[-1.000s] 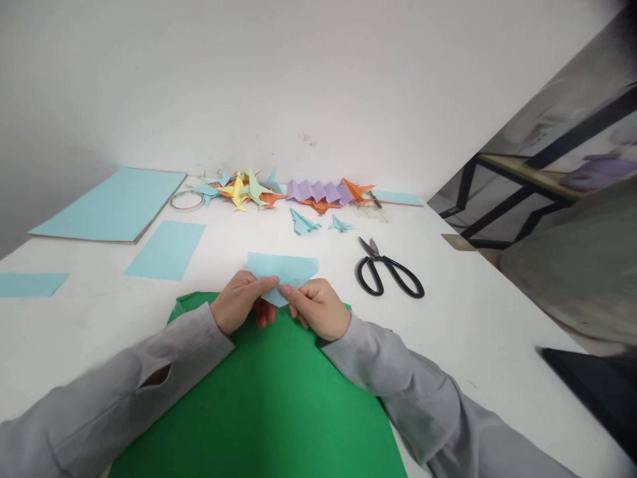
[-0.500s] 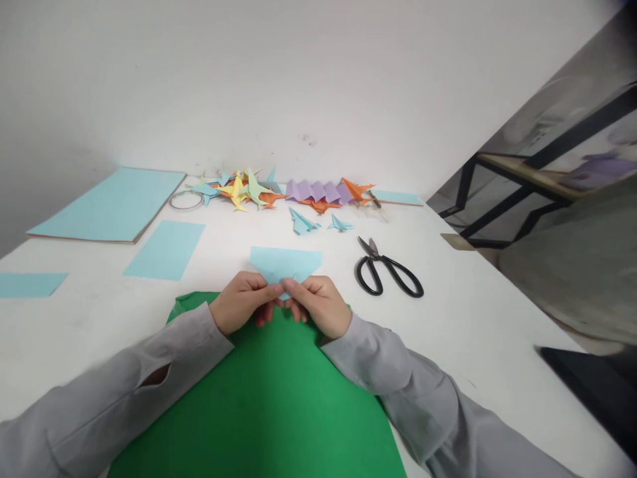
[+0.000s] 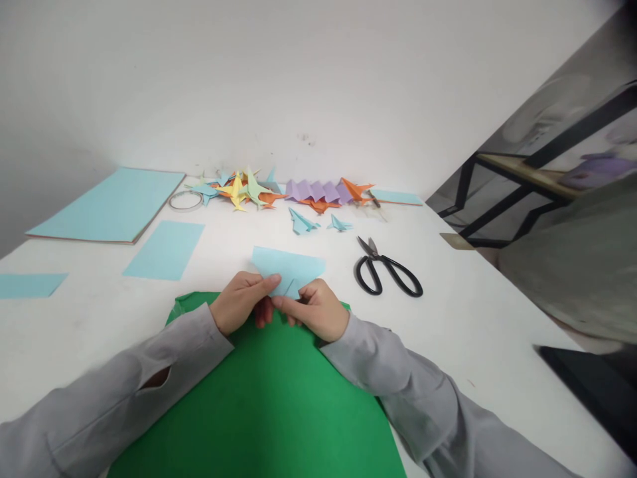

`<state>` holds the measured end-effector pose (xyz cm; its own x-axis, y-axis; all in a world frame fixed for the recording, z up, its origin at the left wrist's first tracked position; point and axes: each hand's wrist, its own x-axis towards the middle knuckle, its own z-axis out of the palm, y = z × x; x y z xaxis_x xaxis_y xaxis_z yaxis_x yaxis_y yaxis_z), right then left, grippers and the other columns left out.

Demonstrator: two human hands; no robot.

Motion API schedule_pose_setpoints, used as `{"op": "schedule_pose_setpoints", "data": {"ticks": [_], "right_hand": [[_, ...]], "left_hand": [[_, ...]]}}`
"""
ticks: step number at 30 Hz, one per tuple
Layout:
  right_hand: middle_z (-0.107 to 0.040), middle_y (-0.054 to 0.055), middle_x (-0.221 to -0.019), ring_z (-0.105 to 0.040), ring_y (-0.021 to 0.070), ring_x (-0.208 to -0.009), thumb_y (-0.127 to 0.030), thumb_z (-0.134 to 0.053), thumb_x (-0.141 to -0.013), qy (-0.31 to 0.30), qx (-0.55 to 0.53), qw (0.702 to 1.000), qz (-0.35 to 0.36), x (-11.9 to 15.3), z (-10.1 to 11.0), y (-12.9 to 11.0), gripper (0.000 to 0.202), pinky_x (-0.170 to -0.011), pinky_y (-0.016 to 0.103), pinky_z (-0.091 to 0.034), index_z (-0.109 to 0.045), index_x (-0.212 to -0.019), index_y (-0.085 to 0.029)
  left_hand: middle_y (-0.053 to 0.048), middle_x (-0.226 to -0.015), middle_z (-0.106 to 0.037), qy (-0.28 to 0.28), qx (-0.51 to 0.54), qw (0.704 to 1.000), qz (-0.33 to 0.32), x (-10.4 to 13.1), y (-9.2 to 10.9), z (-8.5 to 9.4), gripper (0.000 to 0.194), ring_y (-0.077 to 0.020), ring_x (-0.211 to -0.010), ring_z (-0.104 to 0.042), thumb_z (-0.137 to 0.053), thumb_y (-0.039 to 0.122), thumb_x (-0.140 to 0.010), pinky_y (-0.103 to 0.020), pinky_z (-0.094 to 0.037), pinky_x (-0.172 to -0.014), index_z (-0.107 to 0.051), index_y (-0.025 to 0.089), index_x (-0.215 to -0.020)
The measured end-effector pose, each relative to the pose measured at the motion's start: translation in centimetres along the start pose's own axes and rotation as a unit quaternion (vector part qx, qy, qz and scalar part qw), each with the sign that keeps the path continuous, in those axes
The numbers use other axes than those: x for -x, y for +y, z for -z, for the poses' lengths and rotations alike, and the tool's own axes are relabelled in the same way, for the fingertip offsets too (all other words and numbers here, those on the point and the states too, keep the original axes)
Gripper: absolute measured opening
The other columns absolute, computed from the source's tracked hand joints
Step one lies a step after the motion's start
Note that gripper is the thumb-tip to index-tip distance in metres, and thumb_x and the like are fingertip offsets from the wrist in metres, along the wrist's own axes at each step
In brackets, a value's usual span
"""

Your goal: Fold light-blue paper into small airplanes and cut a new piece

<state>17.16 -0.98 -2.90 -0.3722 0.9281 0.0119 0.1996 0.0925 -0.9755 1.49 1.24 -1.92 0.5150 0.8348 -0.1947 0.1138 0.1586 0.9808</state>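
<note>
A light-blue folded paper (image 3: pixel 288 264), wide at the top and narrower below, is held above the far edge of a green mat (image 3: pixel 263 405). My left hand (image 3: pixel 245 300) pinches its left side, with the thumb lying on the front face. At the lower edge, the thumb and fingers of my right hand (image 3: pixel 318 309) grip the paper. Creased flaps show between the two thumbs. Some fingertips are hidden behind the paper.
Black-handled scissors (image 3: pixel 388 265) lie to the right. Two small blue folded figures (image 3: pixel 302 222) sit ahead, before a pile of colourful origami (image 3: pixel 243 190) along the wall. Blue sheets (image 3: pixel 166 250) and a paper stack (image 3: pixel 112 204) are on the left.
My right thumb has moved down and left to the paper's lower edge, uncovering creased flaps. My left thumb has slid slightly up the paper, which has shifted a little right and tilted.
</note>
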Motion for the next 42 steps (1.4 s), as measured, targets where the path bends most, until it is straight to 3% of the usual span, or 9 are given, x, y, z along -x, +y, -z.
{"op": "schedule_pose_setpoints", "data": {"ticks": [5, 15, 22, 30, 37, 42], "right_hand": [[-0.046, -0.003, -0.039, -0.038, 0.0053, -0.036, -0.042, -0.055, -0.075, -0.007, -0.013, 0.999, 0.034, 0.01, -0.07, -0.19, 0.039, -0.037, 0.020, -0.029, -0.052, -0.048, -0.015], [-0.048, -0.003, -0.039, -0.038, 0.0053, -0.034, -0.039, -0.057, -0.074, -0.008, -0.024, 1.000, 0.012, 0.00, -0.06, -0.01, 0.035, -0.037, 0.020, -0.029, -0.053, -0.049, -0.015], [-0.046, -0.004, -0.036, -0.037, 0.0052, -0.032, -0.032, -0.057, -0.073, -0.003, -0.055, 0.998, 0.004, 0.08, 0.01, 0.00, 0.033, -0.036, 0.020, -0.027, -0.051, -0.045, -0.015], [-0.047, -0.003, -0.036, -0.036, 0.0052, -0.032, -0.045, -0.059, -0.071, 0.018, -0.049, 0.998, -0.017, 0.08, 0.11, 0.00, 0.040, -0.036, 0.020, -0.027, -0.053, -0.046, -0.014], [-0.047, -0.002, -0.035, -0.039, 0.0068, -0.031, -0.049, -0.054, -0.075, 0.045, -0.098, 0.994, -0.008, -0.12, 0.06, 0.31, 0.045, -0.035, 0.021, -0.028, -0.054, -0.046, -0.014], [-0.046, -0.001, -0.034, -0.039, 0.0067, -0.030, -0.053, -0.050, -0.076, 0.081, -0.107, 0.991, -0.013, -0.20, -0.20, 0.16, 0.051, -0.035, 0.021, -0.029, -0.052, -0.043, -0.014]], "left_hand": [[-0.001, -0.036, -0.050, -0.003, -0.044, 0.999, 0.003, 0.11, 0.27, -0.08, 0.052, -0.0073, -0.031, -0.044, -0.049, 0.052, -0.075, -0.019, -0.032, -0.035, -0.053, 0.011, -0.042], [0.000, -0.038, -0.052, 0.023, -0.001, 1.000, 0.000, -0.01, 0.05, -0.07, 0.042, -0.0086, -0.032, -0.046, -0.057, 0.047, -0.070, -0.020, -0.035, -0.034, -0.055, 0.012, -0.048], [-0.001, -0.036, -0.051, -0.008, -0.046, 0.999, -0.003, 0.06, 0.18, 0.07, 0.048, -0.0078, -0.032, -0.045, -0.054, 0.047, -0.074, -0.020, -0.034, -0.036, -0.055, 0.011, -0.041], [0.000, -0.036, -0.051, 0.009, -0.008, 1.000, -0.003, -0.04, 0.00, 0.08, 0.044, -0.0075, -0.030, -0.044, -0.057, 0.044, -0.072, -0.019, -0.033, -0.034, -0.056, 0.011, -0.044], [-0.001, -0.037, -0.051, -0.002, -0.049, 0.999, -0.021, 0.12, 0.13, 0.16, 0.045, -0.0076, -0.031, -0.045, -0.056, 0.042, -0.073, -0.020, -0.033, -0.034, -0.054, 0.011, -0.041], [0.001, -0.043, -0.055, -0.034, -0.027, 0.997, -0.057, 0.26, 0.31, -0.03, 0.022, -0.0070, -0.036, -0.046, -0.065, 0.031, -0.068, -0.019, -0.036, -0.036, -0.063, 0.011, -0.057]]}}
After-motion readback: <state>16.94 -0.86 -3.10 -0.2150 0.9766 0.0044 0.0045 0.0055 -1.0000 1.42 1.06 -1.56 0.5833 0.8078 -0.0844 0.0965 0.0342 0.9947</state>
